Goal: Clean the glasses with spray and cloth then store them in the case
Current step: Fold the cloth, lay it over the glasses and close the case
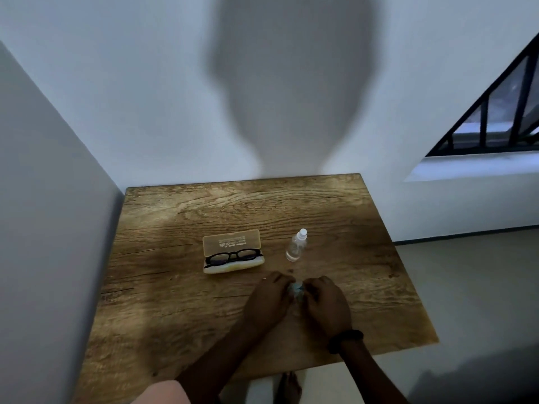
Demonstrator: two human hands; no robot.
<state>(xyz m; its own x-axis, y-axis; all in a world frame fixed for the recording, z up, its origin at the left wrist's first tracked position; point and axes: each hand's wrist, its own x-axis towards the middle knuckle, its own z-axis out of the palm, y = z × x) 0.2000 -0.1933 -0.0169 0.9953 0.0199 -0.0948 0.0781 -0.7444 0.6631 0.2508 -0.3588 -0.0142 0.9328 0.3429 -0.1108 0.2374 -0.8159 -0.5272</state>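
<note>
From the head view, our left hand (269, 295) and right hand (328, 301) both pinch a small bluish cloth (297, 288) between them, low over the wooden table (175, 316). The black glasses (233, 256) lie in the open case (232, 243), with the spray bottle (297, 246) upright near its right.

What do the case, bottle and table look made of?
Case: probably translucent yellowish plastic, since its raised lid lets light through. Bottle: clear plastic or glass, cannot tell which; see-through body, white cap. Table: wood or wood-look laminate with a matte finish; strong grain lines and dark cracks.
</note>
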